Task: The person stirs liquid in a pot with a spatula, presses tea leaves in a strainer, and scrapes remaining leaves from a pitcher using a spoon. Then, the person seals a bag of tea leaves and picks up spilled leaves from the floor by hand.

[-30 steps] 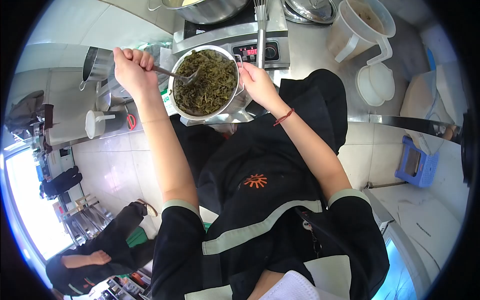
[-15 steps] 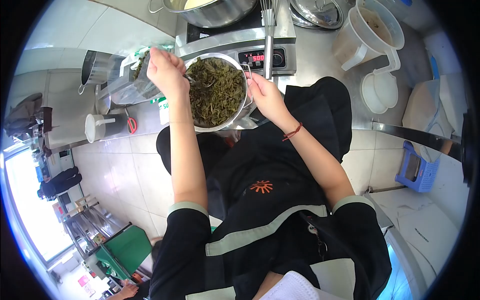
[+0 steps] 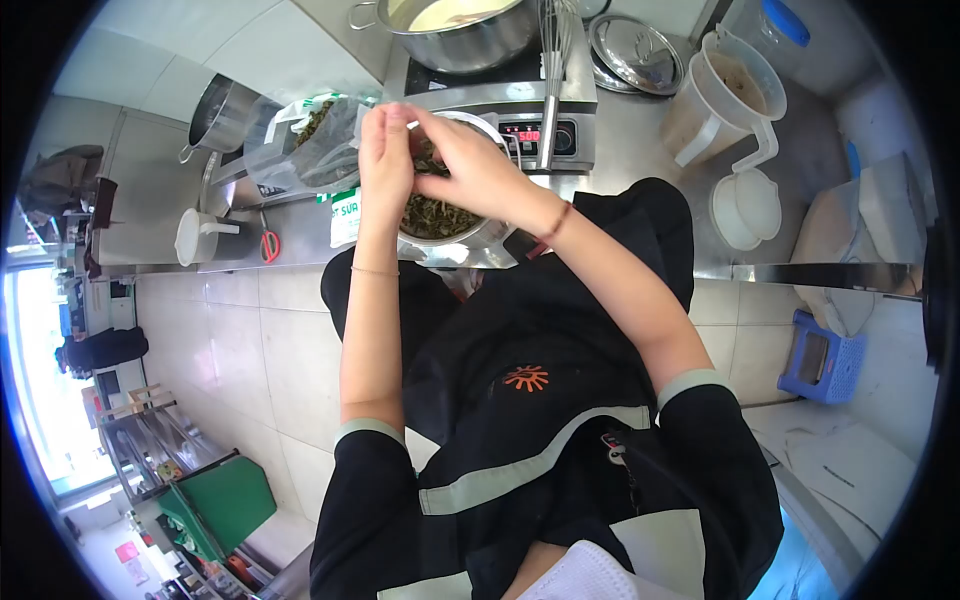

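A metal pot (image 3: 478, 232) full of dark, wet-looking tea leaves (image 3: 440, 217) sits at the counter's front edge, before the induction cooker. Above its left side my two hands meet. My left hand (image 3: 386, 160) is closed, fingers bunched upward, and whatever it grips is hidden. Reaching across the pot, my right hand (image 3: 462, 168) has its fingers curled against the left fingertips, its thumb lower down by the left palm. What lies between the hands cannot be made out. Just left of them is a clear plastic bag (image 3: 335, 150) holding some leaves.
Behind, a large pot (image 3: 462, 48) of pale liquid stands on the cooker (image 3: 573, 135), with a whisk (image 3: 553, 90) beside it. To the right are pot lids (image 3: 636, 55), a measuring jug (image 3: 715, 100) and white cups (image 3: 745, 210). Red-handled scissors (image 3: 269, 245) and a white jug (image 3: 198, 240) are left.
My right hand has let go of the pot's handle and moved left to meet my left hand. The metal utensil seen in my left hand earlier is now hidden.
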The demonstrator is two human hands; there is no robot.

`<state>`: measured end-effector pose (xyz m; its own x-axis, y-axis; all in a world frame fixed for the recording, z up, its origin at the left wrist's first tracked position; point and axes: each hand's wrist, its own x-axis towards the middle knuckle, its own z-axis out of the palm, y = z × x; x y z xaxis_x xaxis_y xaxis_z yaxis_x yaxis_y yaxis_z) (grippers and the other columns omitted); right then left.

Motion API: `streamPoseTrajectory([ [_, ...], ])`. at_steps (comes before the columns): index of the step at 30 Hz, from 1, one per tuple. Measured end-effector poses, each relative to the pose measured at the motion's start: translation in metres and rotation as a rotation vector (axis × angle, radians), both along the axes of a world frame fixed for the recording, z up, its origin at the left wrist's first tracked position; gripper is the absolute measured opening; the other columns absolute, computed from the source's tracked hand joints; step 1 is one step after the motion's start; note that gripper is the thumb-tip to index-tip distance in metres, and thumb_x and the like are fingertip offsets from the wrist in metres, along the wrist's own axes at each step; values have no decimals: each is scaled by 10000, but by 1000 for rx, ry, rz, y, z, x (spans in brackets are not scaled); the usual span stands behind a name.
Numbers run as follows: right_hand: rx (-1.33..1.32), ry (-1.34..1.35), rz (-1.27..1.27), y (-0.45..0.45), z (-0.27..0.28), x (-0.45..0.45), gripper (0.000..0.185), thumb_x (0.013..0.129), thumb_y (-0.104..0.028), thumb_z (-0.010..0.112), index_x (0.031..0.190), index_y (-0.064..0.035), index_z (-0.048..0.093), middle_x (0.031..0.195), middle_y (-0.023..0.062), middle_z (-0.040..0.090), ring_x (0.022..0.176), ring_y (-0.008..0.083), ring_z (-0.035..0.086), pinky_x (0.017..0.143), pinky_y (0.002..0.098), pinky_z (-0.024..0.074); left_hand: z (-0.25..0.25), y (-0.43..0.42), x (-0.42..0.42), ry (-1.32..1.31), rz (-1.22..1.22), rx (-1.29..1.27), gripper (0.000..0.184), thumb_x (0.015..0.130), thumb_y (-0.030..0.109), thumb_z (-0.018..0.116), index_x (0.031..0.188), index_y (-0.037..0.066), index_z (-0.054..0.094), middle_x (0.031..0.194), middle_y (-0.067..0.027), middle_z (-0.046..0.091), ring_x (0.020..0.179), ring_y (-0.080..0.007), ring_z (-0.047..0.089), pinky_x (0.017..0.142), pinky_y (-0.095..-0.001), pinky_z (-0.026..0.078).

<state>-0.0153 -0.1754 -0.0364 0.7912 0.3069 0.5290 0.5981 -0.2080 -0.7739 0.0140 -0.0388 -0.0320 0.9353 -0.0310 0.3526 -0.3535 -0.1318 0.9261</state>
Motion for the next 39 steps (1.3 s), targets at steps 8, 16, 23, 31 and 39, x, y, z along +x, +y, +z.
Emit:
streamPoseTrajectory([
  [8,148,185,42,-18,5,30,227,761,-113,614,962,-39,540,728,85,605,667,167,587,611,301,454,13,81,-53,91,78,169,367,942,242,449,1217,3,412,1206,-142,478,1158,-207,426,975,-314,327],
  [16,-479,114,73,-86,4,-2,259,701,13,558,952,-39,595,798,84,601,698,202,583,622,317,471,-46,152,-120,398,297,249,254,898,179,529,1058,-19,528,1035,-106,564,917,-157,544,823,-286,433],
  [23,-774,-156,-189,-70,-9,-22,208,781,-53,512,987,-64,529,865,103,540,807,275,560,686,380,467,-82,166,-132,381,635,303,291,857,195,580,1051,-17,540,1059,-148,542,1000,-253,516,895,-342,397],
  [31,-385,297,-285,-44,-57,-76,250,861,-153,552,1052,-30,447,841,180,621,728,330,625,599,382,502,-89,129,-134,119,778,711,345,831,181,580,1079,-36,476,1101,-191,502,1045,-360,468,899,-413,374],
  [39,-124,312,-316,-24,-88,-88,222,873,-114,541,1037,-2,441,843,180,624,760,326,630,633,363,497,-88,122,-128,71,844,850,366,842,238,555,1092,-19,481,1092,-188,505,1005,-364,494,857,-427,391],
])
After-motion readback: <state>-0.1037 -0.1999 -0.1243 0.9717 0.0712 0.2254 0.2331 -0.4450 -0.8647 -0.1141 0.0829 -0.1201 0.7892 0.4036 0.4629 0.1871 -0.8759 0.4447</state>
